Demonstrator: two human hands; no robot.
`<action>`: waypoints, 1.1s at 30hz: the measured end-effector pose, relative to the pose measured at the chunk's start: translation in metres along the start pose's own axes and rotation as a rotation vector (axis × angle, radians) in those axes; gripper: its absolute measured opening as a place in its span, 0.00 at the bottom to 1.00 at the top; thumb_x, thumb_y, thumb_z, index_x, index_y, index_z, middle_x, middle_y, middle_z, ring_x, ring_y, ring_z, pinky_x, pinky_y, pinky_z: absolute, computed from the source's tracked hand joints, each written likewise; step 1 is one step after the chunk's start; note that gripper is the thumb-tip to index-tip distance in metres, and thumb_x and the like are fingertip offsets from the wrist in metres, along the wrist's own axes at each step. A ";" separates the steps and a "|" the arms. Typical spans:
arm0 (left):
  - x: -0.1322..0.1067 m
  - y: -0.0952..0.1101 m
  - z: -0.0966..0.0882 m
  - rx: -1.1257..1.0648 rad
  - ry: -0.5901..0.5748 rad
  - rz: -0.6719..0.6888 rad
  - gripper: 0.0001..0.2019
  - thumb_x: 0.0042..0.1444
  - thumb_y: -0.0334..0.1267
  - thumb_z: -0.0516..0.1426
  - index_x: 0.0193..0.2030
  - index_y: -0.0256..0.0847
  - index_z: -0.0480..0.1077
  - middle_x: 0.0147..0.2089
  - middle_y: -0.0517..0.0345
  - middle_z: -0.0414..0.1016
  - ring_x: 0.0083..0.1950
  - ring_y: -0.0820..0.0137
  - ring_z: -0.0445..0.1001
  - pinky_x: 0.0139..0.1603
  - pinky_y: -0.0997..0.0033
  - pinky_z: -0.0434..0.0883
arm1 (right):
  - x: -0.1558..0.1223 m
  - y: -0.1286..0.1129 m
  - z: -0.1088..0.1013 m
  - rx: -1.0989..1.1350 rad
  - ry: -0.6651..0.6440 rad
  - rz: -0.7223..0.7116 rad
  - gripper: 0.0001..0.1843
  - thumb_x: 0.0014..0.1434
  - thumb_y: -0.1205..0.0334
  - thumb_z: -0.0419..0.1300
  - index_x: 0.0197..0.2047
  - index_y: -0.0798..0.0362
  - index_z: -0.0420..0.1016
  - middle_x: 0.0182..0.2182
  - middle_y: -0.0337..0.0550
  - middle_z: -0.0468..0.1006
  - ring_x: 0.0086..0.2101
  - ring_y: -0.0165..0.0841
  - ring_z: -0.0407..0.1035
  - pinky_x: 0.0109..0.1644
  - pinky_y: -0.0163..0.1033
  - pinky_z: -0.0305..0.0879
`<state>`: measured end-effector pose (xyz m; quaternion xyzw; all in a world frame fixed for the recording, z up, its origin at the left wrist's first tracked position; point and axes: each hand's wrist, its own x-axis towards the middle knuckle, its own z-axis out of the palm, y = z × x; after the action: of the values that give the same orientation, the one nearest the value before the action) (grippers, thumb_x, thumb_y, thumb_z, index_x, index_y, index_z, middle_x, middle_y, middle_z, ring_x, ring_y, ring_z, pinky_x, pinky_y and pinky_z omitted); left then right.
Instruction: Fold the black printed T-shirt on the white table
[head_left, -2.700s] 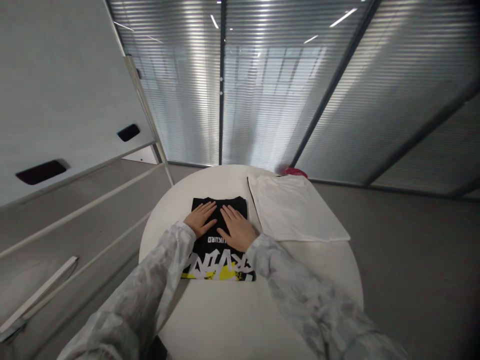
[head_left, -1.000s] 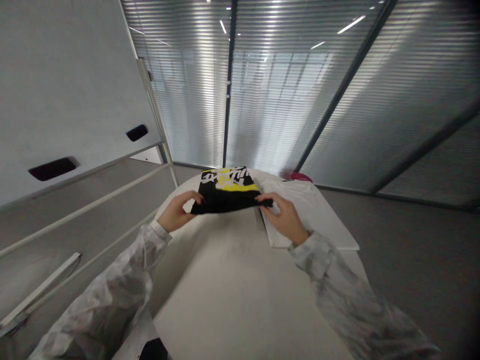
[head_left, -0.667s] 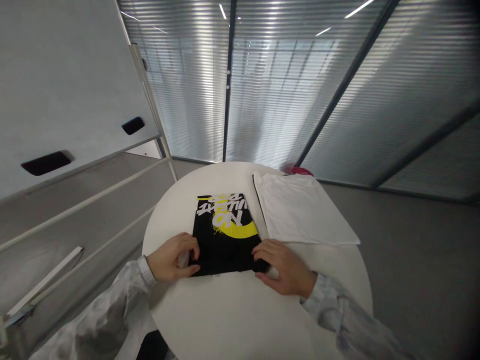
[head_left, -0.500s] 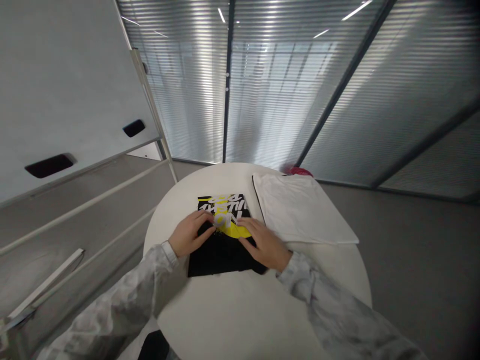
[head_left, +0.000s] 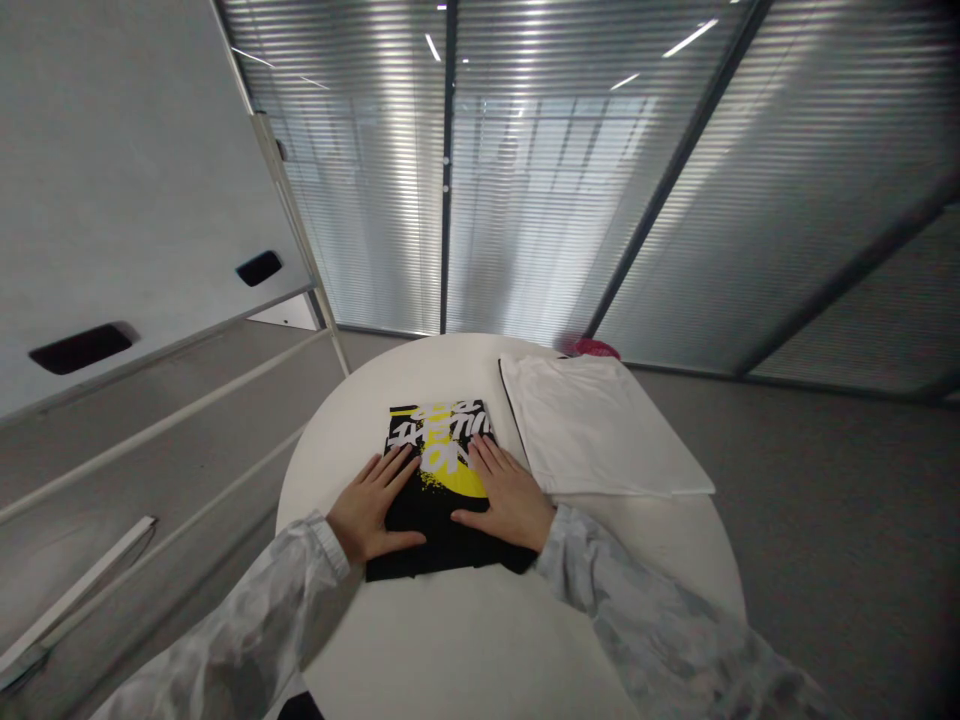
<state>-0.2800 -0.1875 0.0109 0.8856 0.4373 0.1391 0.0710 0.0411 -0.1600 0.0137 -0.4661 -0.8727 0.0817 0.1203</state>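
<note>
A folded black T-shirt (head_left: 442,535) with a yellow and white printed graphic lies flat on the white round table (head_left: 450,640). My left hand (head_left: 375,505) rests flat on its left side, fingers spread and thumb pointing inward. On its right side lies my right hand (head_left: 510,498), palm down with the fingers stretched out. Neither hand grips the fabric. Parts of the shirt's left and right edges are hidden under the hands.
A folded white garment (head_left: 600,425) lies on the table to the right, a dark edge showing at its left side. Behind it is a red item (head_left: 596,348). A whiteboard on a frame (head_left: 135,180) stands at left, and a glass wall with blinds (head_left: 517,200) runs behind.
Both hands have gone from pinching at the printed fabric to lying flat and spread on the shirt's sides. The print now looks smoother. The camera view has shifted slightly.
</note>
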 end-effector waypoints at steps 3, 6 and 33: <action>-0.002 0.000 0.000 0.005 -0.020 0.001 0.63 0.55 0.76 0.63 0.87 0.48 0.42 0.86 0.42 0.45 0.85 0.41 0.50 0.83 0.34 0.51 | -0.005 -0.002 -0.001 0.013 -0.013 -0.016 0.68 0.59 0.21 0.66 0.84 0.59 0.50 0.81 0.61 0.46 0.79 0.57 0.42 0.82 0.61 0.45; -0.003 -0.005 -0.001 -0.002 -0.051 0.015 0.66 0.52 0.79 0.63 0.87 0.48 0.42 0.86 0.41 0.45 0.85 0.40 0.49 0.83 0.33 0.50 | -0.013 0.000 -0.008 0.049 -0.040 -0.064 0.66 0.60 0.23 0.66 0.84 0.58 0.50 0.81 0.60 0.46 0.79 0.57 0.40 0.82 0.62 0.45; 0.191 0.141 0.028 -0.116 -0.105 -0.060 0.07 0.70 0.45 0.59 0.45 0.47 0.77 0.49 0.58 0.86 0.48 0.62 0.84 0.47 0.64 0.75 | -0.152 0.225 -0.084 0.175 0.413 0.680 0.24 0.65 0.32 0.56 0.36 0.45 0.70 0.30 0.44 0.83 0.32 0.45 0.79 0.38 0.47 0.68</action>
<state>-0.0548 -0.1219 0.0547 0.8725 0.4507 0.1155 0.1491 0.3254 -0.1605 0.0169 -0.7228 -0.6160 0.0956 0.2984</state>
